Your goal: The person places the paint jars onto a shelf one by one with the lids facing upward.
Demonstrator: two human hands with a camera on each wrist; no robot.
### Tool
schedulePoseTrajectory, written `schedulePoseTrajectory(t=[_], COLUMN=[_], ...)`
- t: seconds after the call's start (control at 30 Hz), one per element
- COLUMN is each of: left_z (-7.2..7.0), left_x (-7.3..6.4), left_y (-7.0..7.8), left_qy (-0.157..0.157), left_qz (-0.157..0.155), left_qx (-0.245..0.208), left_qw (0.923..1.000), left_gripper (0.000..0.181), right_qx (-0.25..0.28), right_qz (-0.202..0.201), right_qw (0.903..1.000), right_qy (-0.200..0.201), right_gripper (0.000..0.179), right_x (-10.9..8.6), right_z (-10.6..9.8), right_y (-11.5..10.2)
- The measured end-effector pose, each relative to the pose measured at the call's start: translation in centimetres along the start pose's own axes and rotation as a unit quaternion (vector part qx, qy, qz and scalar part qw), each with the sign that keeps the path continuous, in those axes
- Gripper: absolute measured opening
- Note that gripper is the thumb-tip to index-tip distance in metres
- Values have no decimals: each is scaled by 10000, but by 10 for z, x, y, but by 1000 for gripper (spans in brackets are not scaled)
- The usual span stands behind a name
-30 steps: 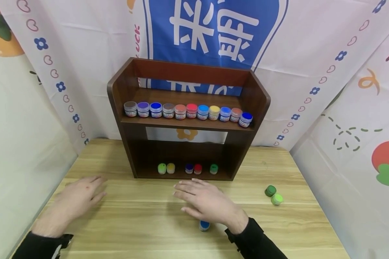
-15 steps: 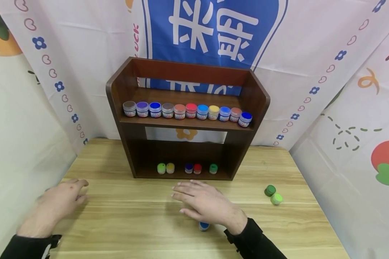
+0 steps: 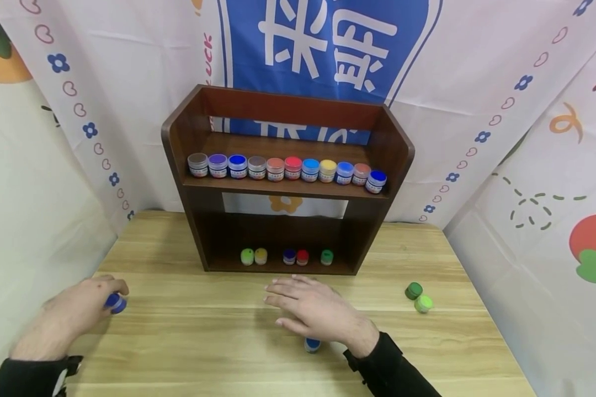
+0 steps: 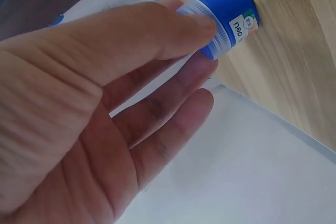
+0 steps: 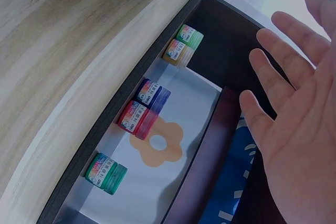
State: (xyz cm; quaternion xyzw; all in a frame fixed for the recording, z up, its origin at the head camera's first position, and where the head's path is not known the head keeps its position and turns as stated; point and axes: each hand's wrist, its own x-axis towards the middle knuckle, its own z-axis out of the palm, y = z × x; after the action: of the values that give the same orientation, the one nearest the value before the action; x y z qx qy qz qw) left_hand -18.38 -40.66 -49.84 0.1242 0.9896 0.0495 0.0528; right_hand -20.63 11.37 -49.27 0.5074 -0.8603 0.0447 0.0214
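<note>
At the table's left edge, my left hand (image 3: 72, 314) pinches a blue paint jar (image 3: 116, 303). In the left wrist view thumb and fingers grip the clear ridged lid of this jar (image 4: 226, 17), and its labelled body points away from the palm. My right hand (image 3: 323, 314) is held over the table in front of the shelf, fingers straight and spread, holding nothing. A second blue-lidded jar (image 3: 312, 345) stands just below the right hand in the head view, partly hidden by it. The right wrist view shows the bare right palm (image 5: 302, 129) facing the lower shelf.
A dark brown two-tier shelf (image 3: 288, 189) stands at the back. Its upper tier holds a row of several jars (image 3: 293, 168); the lower tier holds several spaced jars, one a green jar (image 3: 326, 257). Two green-toned jars (image 3: 414, 291) stand on the table's right.
My left hand has moved left and slightly back toward the table edge, and a blue paint jar now shows in its fingers. The right hand has stayed in place.
</note>
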Motion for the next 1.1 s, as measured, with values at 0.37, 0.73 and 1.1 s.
schedulePoseTrajectory(t=[0.37,0.73,1.1], left_z=[-5,-11,-15], left_x=[4,20,38], left_y=[5,37,76], left_qy=[275,555,385], left_qz=[331,532,591], left_qx=[4,89,-32], left_qw=[9991,9970,9975], left_gripper=[28,25,17], right_qx=[65,167,215], right_qz=[142,172,234], right_qw=[9998,9997,9994], right_qy=[-89,-73,-144], right_gripper=[55,56,55], right_x=[-2,-6,-8], right_z=[-4,-5,-5], right_y=[3,5,7])
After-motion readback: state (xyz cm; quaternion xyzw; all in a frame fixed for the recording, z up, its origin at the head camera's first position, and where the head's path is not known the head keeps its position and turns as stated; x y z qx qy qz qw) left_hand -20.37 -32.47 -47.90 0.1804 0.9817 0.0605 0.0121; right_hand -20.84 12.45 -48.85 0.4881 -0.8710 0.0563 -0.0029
